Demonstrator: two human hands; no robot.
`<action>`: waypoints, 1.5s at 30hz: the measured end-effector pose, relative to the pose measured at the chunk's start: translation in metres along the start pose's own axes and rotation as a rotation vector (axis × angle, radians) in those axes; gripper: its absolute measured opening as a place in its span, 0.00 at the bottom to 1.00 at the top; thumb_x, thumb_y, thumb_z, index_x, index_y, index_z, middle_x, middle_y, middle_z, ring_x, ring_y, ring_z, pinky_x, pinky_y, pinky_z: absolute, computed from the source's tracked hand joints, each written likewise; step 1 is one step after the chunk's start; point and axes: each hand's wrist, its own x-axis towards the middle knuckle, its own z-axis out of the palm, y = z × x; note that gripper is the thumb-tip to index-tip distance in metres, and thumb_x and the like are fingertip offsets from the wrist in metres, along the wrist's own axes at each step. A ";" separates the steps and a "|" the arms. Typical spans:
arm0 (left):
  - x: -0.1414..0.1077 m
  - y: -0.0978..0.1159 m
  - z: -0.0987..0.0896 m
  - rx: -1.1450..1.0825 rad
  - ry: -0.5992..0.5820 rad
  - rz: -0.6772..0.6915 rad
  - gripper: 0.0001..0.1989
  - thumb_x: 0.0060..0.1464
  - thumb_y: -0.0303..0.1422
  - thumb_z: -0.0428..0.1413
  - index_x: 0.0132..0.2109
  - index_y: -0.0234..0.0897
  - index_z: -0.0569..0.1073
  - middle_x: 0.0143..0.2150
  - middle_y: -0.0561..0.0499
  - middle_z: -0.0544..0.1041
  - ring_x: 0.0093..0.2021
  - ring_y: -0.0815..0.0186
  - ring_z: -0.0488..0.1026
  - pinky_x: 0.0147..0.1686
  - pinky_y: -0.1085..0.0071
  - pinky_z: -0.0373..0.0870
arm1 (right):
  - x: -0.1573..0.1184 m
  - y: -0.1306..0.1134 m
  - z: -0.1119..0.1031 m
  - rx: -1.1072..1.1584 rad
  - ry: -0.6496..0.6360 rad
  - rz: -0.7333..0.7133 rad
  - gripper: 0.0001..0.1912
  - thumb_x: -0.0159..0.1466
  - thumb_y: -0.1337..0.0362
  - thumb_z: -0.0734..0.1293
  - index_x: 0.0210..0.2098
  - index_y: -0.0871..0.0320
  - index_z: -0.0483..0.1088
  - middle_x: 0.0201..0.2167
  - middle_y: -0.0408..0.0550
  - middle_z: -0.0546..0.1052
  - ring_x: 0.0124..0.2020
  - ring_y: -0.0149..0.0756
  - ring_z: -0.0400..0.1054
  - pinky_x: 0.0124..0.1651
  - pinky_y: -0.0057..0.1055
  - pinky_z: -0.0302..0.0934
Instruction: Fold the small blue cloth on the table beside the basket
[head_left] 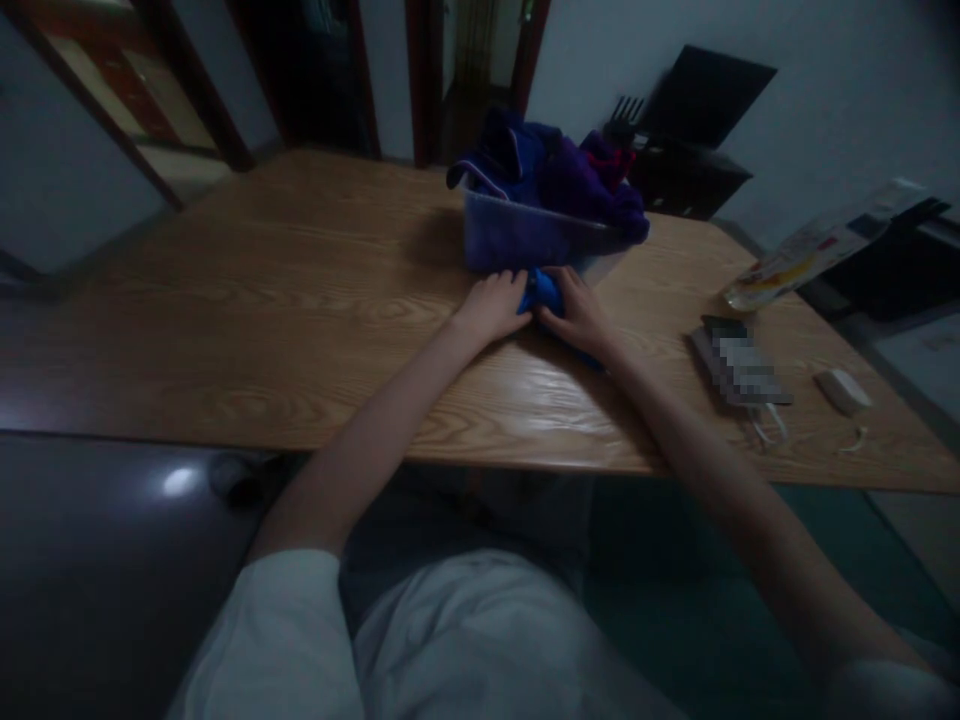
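Observation:
A bright blue cloth (541,291) lies bunched on the table, just in front of a clear plastic bin. My left hand (495,303) is closed on its left side, thumb toward the middle. On the other side my right hand (576,310) grips the same cloth, and a strip of blue shows beneath its wrist. The cloth's exact kind is hard to make out, as both hands cover much of it. Behind them the plastic bin (525,235) is heaped with dark blue and purple clothes (562,175), some hanging over its rim.
On the wooden table (300,300), to the right, are a tall clear bottle with a printed label (817,250), a blurred-out flat item (739,365) with a white cord, and a small white object (844,390). The table's front edge runs below my forearms.

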 end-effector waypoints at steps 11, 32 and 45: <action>0.002 -0.006 0.004 -0.043 0.020 0.009 0.31 0.63 0.41 0.57 0.67 0.33 0.60 0.60 0.35 0.70 0.59 0.50 0.69 0.58 0.60 0.65 | -0.001 0.002 0.007 0.026 0.089 0.031 0.28 0.64 0.51 0.66 0.60 0.56 0.64 0.53 0.56 0.72 0.52 0.56 0.69 0.57 0.52 0.65; 0.014 -0.017 0.006 -0.207 0.085 -0.098 0.15 0.62 0.42 0.57 0.52 0.41 0.75 0.46 0.44 0.81 0.50 0.51 0.77 0.50 0.63 0.69 | -0.004 -0.014 -0.005 -0.042 0.166 -0.072 0.26 0.70 0.46 0.59 0.60 0.55 0.63 0.58 0.59 0.67 0.61 0.58 0.61 0.65 0.61 0.55; 0.027 -0.041 0.017 -0.635 0.112 -0.058 0.26 0.66 0.52 0.48 0.46 0.34 0.78 0.45 0.46 0.81 0.46 0.60 0.76 0.51 0.68 0.69 | -0.001 -0.009 0.008 -0.242 0.007 -0.024 0.22 0.68 0.52 0.63 0.57 0.57 0.65 0.55 0.60 0.70 0.54 0.58 0.64 0.57 0.56 0.61</action>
